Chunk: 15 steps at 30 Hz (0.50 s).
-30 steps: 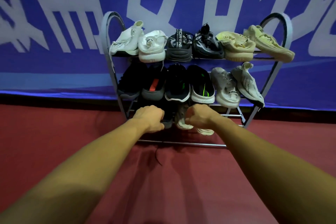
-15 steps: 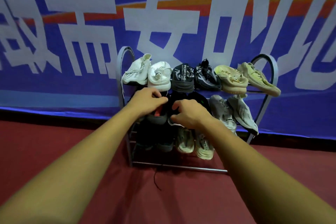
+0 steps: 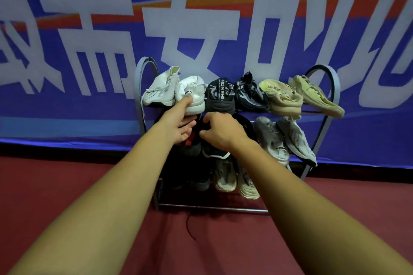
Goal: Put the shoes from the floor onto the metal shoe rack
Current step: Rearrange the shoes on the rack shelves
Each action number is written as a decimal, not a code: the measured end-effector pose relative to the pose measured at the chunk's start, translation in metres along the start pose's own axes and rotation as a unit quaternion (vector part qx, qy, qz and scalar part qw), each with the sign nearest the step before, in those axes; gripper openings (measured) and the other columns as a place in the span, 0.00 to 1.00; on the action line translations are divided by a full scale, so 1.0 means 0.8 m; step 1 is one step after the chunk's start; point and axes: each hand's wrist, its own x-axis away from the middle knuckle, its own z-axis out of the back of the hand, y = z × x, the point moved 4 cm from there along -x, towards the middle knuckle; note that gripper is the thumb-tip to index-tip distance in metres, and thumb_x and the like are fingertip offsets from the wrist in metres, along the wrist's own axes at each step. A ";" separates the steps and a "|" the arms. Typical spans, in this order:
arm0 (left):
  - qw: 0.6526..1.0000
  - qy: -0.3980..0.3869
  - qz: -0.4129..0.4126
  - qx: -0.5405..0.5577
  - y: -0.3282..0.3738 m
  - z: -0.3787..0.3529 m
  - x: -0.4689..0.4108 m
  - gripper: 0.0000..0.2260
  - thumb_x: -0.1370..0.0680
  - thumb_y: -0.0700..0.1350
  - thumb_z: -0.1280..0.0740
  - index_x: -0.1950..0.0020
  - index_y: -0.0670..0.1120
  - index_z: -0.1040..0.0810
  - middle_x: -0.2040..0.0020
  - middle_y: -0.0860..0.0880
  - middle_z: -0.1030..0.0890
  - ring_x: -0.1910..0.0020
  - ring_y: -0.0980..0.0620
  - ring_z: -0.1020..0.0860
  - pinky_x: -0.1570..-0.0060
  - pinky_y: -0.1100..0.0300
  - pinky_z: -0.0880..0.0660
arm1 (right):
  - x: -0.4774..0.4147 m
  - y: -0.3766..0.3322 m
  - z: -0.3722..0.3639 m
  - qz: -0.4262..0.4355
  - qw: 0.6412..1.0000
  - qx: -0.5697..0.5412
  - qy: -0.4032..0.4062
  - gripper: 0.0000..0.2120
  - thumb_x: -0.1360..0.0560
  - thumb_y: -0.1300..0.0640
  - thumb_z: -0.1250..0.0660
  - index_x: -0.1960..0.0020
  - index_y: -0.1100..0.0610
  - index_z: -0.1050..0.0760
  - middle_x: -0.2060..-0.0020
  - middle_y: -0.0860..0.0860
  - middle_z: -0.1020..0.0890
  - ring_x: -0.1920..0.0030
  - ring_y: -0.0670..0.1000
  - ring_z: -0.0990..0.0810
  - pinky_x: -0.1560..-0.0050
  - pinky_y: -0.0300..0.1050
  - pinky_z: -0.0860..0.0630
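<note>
Head camera: my left hand (image 3: 178, 126) is spread open, fingers straight, one fingertip (image 3: 188, 101) touching the white shoe (image 3: 194, 90) on the top tier of the metal shoe rack (image 3: 139, 82). My right hand (image 3: 223, 133) has its fingers curled down onto the black shoe (image 3: 215, 153) on the middle tier. That shoe shows a white sole edge and sits tilted beside other dark shoes (image 3: 192, 149). The rack stands on the red floor (image 3: 67, 185).

Metal shoe rack (image 3: 333, 78) against wall, three tiers filled with shoes (image 3: 281, 96), toes outward
</note>
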 end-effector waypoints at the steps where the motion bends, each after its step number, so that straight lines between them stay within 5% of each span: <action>1: 1.000 0.001 0.004 0.022 0.002 -0.003 0.001 0.14 0.26 0.58 0.28 0.49 0.50 0.22 0.52 0.48 0.16 0.54 0.53 0.20 0.57 0.60 0.29 | -0.001 -0.005 0.004 0.001 1.000 0.000 0.003 0.16 0.28 0.48 0.33 0.41 0.52 0.22 0.46 0.54 0.17 0.44 0.60 0.19 0.53 0.48 0.26; 6: 0.998 0.032 -0.003 0.049 0.012 -0.009 0.027 0.08 0.24 0.53 0.30 0.54 0.49 0.23 0.60 0.50 0.20 0.65 0.56 0.25 0.67 0.65 0.35 | -0.001 -0.026 0.038 -0.020 0.998 -0.045 0.042 0.14 0.29 0.48 0.34 0.46 0.53 0.23 0.51 0.54 0.17 0.49 0.60 0.19 0.55 0.48 0.24; 11: 0.990 0.012 -0.011 0.142 0.013 -0.012 0.050 0.06 0.24 0.50 0.31 0.57 0.48 0.22 0.64 0.51 0.20 0.72 0.58 0.27 0.80 0.68 0.38 | 0.002 -0.022 0.045 -0.071 0.958 -0.272 0.047 0.14 0.29 0.46 0.32 0.46 0.51 0.20 0.54 0.48 0.15 0.51 0.52 0.17 0.46 0.52 0.20; 15: 0.994 0.001 -0.033 0.103 0.011 -0.010 0.047 0.05 0.27 0.48 0.30 0.53 0.50 0.19 0.60 0.55 0.18 0.64 0.58 0.24 0.69 0.65 0.34 | 0.003 -0.016 0.036 -0.117 0.884 -0.451 0.033 0.13 0.24 0.47 0.31 0.46 0.55 0.20 0.56 0.50 0.17 0.61 0.48 0.20 0.56 0.45 0.22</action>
